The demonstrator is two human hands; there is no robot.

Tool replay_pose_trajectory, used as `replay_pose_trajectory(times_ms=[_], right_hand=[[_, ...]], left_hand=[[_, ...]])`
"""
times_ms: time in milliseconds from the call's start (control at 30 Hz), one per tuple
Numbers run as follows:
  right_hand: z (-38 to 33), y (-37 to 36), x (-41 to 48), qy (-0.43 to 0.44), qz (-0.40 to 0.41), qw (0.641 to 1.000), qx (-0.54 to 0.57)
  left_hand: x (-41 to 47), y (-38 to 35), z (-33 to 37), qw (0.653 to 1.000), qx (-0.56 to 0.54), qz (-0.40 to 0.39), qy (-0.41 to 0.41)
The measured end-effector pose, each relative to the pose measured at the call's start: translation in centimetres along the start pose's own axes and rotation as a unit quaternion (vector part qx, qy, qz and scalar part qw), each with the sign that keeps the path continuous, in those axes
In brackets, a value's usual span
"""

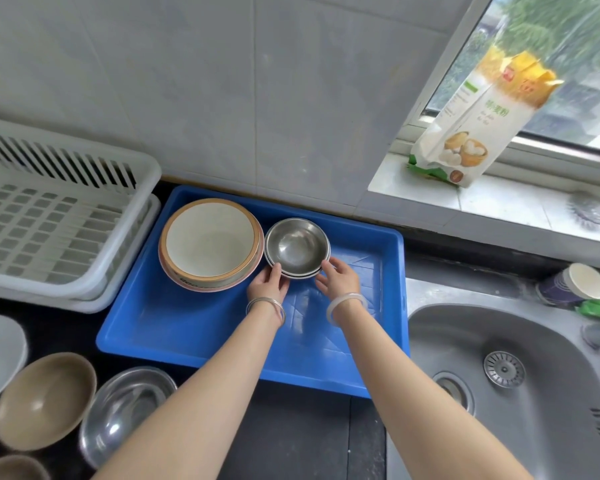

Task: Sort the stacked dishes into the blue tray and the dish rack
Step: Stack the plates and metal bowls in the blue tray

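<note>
Holding bowls (297,245) mid-frame: left grip (267,284), right grip (338,277) both clasp the stack in tray (187,323) on black table (291,427); rack (49,237) upper left, sink (499,341) lower right.

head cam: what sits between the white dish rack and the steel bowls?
A stack of ceramic dishes, in the blue tray beside the steel bowls. Head view shows it.

Bag (478,123) on windowsill (482,204): green Chinese print, blurred, last character 粉; red logo illegible

Silver bangles (264,300) on left wrist, pale translucent bangle (345,296) on right
</note>
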State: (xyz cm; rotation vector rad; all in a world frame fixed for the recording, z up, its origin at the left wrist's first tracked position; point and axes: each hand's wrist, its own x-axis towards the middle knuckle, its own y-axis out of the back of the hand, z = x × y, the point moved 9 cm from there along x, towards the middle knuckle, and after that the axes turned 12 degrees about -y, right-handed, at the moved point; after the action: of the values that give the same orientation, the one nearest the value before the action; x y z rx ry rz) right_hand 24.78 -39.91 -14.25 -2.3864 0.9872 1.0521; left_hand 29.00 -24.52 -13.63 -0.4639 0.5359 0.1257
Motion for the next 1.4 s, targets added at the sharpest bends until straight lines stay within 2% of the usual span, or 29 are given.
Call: replay_pose_trajectory(times_ms=[167,300,433,567,633,767,900,1000,1200,1400], right_hand=[[0.0,0.1,-1.4,-0.004,-0.022,0.998,-0.063],[-0.4,0.9,-4.6,0.05,0.011,0.989,-0.14],[0.1,-0.3,-9.7,0.103,-0.011,0.978,-0.179],[2.8,-3.0,-14.5,0.127,-0.063,0.965,-0.222],[5.0,-4.3,-16.3,0.131,-0.085,0.956,-0.247],[10.4,-7.0,-18.8,0.12,-0.126,0.932,-0.319],[14.8,-9.1,-19.7,0.1,-0.138,0.9,-0.401],[16.8,-10.7,-19.7,0.077,-0.128,0.878,-0.454],[19.7,-12.2,-19.0,-0.055,-0.138,0.911,-0.384],[19.1,-10.1,-18.3,-0.053,-0.114,0.926,-0.357]], left_hand=[[-1.0,0.6,0.7,0.999,0.043,-0.006,0.004],[-2.9,2.4,2.4,0.992,0.124,-0.034,-0.013],[-5.7,5.2,5.3,0.967,0.236,-0.068,-0.07],[-9.1,9.5,8.3,0.922,0.353,-0.08,-0.139],[-10.7,12.5,9.5,0.905,0.389,-0.066,-0.159],[-13.6,20.1,10.4,0.898,0.416,-0.014,-0.14],[-15.7,26.7,11.2,0.849,0.512,0.03,-0.128],[-16.4,29.5,11.4,0.831,0.541,0.051,-0.12],[-16.3,30.5,11.6,0.79,0.604,0.031,-0.098],[-15.5,30.2,11.6,0.767,0.638,0.018,-0.063]])
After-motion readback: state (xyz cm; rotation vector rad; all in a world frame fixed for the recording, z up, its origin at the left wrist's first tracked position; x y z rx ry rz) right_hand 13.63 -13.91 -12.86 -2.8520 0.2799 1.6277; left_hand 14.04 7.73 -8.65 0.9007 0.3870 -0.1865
